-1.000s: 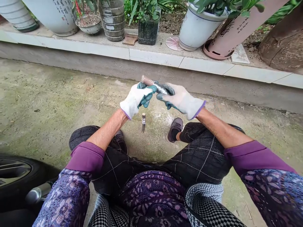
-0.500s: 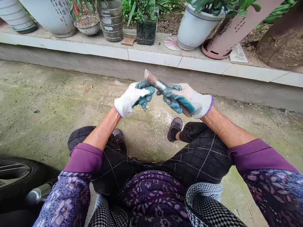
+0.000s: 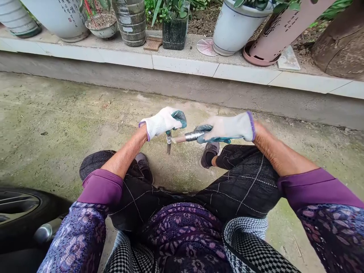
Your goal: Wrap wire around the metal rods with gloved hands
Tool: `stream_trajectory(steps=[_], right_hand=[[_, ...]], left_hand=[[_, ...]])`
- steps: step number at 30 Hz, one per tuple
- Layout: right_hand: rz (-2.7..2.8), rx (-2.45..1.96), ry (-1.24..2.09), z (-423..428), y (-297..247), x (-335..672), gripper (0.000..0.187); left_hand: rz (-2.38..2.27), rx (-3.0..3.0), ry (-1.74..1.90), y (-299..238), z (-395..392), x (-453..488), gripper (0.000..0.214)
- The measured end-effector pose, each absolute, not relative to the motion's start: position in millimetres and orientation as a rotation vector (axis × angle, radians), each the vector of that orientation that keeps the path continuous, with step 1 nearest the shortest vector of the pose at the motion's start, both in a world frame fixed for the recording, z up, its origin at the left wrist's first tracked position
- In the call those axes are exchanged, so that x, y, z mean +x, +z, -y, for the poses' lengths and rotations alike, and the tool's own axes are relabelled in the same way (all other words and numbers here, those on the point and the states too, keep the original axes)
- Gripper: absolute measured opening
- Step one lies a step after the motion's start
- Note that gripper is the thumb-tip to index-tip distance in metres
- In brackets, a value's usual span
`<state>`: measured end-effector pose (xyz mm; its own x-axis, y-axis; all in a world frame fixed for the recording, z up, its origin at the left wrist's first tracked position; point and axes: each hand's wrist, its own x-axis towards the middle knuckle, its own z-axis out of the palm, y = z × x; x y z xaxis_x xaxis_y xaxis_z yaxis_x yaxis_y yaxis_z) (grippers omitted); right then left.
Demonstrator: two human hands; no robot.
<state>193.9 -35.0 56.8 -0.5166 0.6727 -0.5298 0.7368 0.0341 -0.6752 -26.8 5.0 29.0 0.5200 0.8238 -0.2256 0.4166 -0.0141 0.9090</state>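
Note:
My right hand point(image 3: 226, 128), in a white glove with a blue-green coated palm, is closed around a brown wooden handle point(image 3: 179, 140). Silvery wire point(image 3: 193, 135) is wound round the handle in a tight band, just ahead of the fingers. The handle lies nearly level and its bare end points left. My left hand point(image 3: 168, 122), gloved alike, is closed with its fingers curled. Beneath it hangs a short dark rod point(image 3: 168, 143) with a silvery band, seemingly held in the fingers. The rod stands upright beside the handle's tip; whether they touch I cannot tell.
A low tiled ledge point(image 3: 184, 65) runs across the far side, bearing several plant pots, among them a white pot point(image 3: 229, 28) and a pink one point(image 3: 280, 36). A wheel point(image 3: 22, 212) stands at lower left. My shoes point(image 3: 209, 154) rest on the concrete ground.
The wire-wrapped handle has swung down from a tilt to nearly level. My right hand has turned back-side up and sits lower. Below my left hand, the dark rod now shows.

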Motion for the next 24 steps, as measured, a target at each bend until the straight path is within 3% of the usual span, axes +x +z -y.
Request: stream_trajectory(steps=[5,9,14,17,24], right_hand=[[-2.252,1.637,-0.672,29,43,183,0.012],[-2.273,1.774,-0.507,23,45,187,0.025],[-2.391,1.979,-0.461,16,48,196,0.028],[-2.380,2.166,-0.753,15,54,193,0.023],[-2.171,2.123,-1.933,26,70,188,0.024]], left_hand=[[-1.201,1.592,0.352,20,3,-17,0.011],[-1.176,1.404,0.526,26,6,-11,0.010],[-1.079,1.202,0.702,27,8,-8,0.012],[-0.997,1.133,0.725,26,8,-8,0.013],[-0.990,1.204,0.665,26,5,-13,0.007]])
